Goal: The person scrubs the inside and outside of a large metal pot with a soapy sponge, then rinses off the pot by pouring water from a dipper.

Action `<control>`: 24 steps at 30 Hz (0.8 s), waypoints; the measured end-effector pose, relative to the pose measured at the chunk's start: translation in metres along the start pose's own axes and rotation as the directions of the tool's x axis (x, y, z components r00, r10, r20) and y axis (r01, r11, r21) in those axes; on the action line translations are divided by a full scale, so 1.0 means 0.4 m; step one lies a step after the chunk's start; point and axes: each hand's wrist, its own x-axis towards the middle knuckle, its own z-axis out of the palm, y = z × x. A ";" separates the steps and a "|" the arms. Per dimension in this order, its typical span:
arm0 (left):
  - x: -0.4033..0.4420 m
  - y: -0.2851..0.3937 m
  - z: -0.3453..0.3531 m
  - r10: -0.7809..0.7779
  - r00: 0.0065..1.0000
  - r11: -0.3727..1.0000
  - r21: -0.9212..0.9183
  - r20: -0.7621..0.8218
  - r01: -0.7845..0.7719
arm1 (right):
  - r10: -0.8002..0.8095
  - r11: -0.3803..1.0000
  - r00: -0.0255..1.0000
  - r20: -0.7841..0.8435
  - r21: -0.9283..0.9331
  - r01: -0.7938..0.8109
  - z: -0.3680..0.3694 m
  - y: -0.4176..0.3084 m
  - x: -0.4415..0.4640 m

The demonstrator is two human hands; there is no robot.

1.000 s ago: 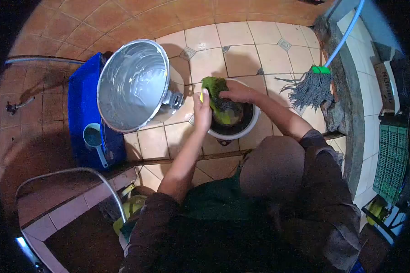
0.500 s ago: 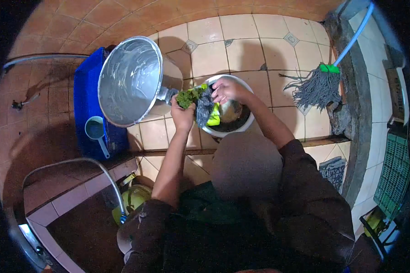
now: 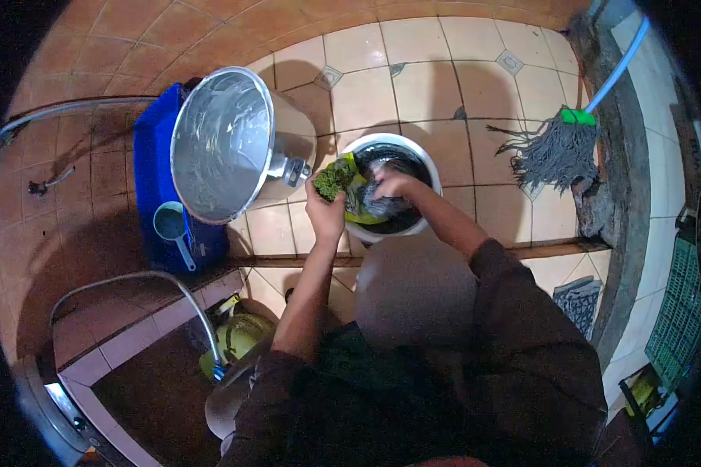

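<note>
My left hand [image 3: 326, 215] is closed around a green, curly clump [image 3: 332, 182] that looks like a scouring pad, at the left rim of a round white-rimmed container [image 3: 433, 179]. The container's inside is dark. A yellow-green sheet or packet [image 3: 354, 204] lies beside the clump, partly over the container; whether my left hand also holds it is unclear. My right hand [image 3: 396, 185] reaches into the container, its fingers smeared by motion. Shiny dark grey plastic-like material [image 3: 383, 205] lies under and around those fingers.
On the left a large metal pot [image 3: 222, 148] lies tipped beside a blue tray [image 3: 154, 140] holding a dipper [image 3: 169, 222]. A grey string mop [image 3: 557, 152] leans at right. A hose [image 3: 132, 274] arches at lower left. A green crate [image 3: 675, 311] stands far right.
My right hand has moved down into the container, and the dark plastic-like material has gone lower with it. My left hand, still on the green clump, has shifted slightly right and down.
</note>
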 end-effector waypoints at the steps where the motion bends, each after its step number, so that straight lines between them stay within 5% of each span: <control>1: 0.006 -0.004 -0.003 0.008 1.000 0.999 -0.044 0.021 -0.007 | 0.067 0.979 0.998 -0.007 0.192 -0.065 -0.025 -0.005 -0.016; 2: 0.006 -0.010 -0.004 0.011 0.999 0.996 -0.087 0.043 -0.007 | 0.134 0.918 0.991 -0.013 0.378 -0.119 -0.050 -0.009 -0.032; 5: -0.004 0.025 0.023 -0.087 0.993 0.979 -0.178 0.077 0.099 | -0.169 0.798 0.986 -0.009 0.585 0.142 -0.074 -0.111 -0.076; 6: -0.007 0.068 0.033 -0.111 0.988 0.954 -0.266 0.104 0.136 | 0.039 0.898 0.961 -0.275 0.432 0.087 -0.082 -0.237 -0.173; 9: 0.006 0.056 0.033 -0.072 0.993 0.982 -0.170 0.096 0.088 | -0.025 0.668 0.954 -0.298 0.705 0.238 0.015 -0.185 -0.087; 11: 0.016 0.042 0.005 -0.148 0.983 0.949 -0.262 0.113 0.173 | -0.073 0.576 0.965 -0.254 0.779 0.248 -0.014 -0.182 -0.095; 12: 0.028 -0.001 -0.020 -0.183 0.974 0.933 -0.289 0.132 0.214 | -0.364 0.717 0.887 -0.284 0.521 0.462 -0.055 -0.132 -0.074; 13: 0.034 -0.023 -0.037 -0.216 0.964 0.915 -0.312 0.154 0.255 | -0.383 0.698 0.896 -0.225 0.564 0.441 -0.099 -0.127 -0.095; 15: 0.031 0.012 -0.054 -0.178 0.977 0.953 -0.229 0.119 0.201 | -0.004 0.943 1.000 -0.012 0.334 0.008 -0.130 -0.097 -0.058; 16: 0.036 0.014 -0.071 -0.154 0.981 0.969 -0.178 0.119 0.174 | -0.028 0.998 0.998 -0.059 -0.063 0.024 -0.092 -0.077 -0.015; 17: 0.036 0.022 -0.081 -0.129 0.985 0.981 -0.130 0.118 0.144 | -0.066 0.891 0.993 -0.095 -0.453 0.015 -0.044 -0.046 0.036; 18: 0.023 0.078 -0.086 -0.084 0.988 0.992 -0.083 0.127 0.095 | -0.172 0.806 0.980 -0.098 -0.586 0.083 0.004 -0.017 0.035; 19: 0.010 0.099 -0.096 -0.064 0.990 0.996 -0.051 0.124 0.070 | -0.269 0.578 0.961 -0.056 -0.808 0.115 0.090 0.074 0.080; 21: -0.001 0.131 -0.123 -0.011 0.993 1.000 0.016 0.114 0.009 | -0.269 0.535 0.960 -0.082 -0.841 0.078 0.179 0.122 0.112; 24: -0.019 0.180 -0.157 0.005 0.994 0.994 0.106 0.108 -0.016 | -0.212 0.690 0.970 -0.118 -0.721 0.063 0.194 0.152 0.120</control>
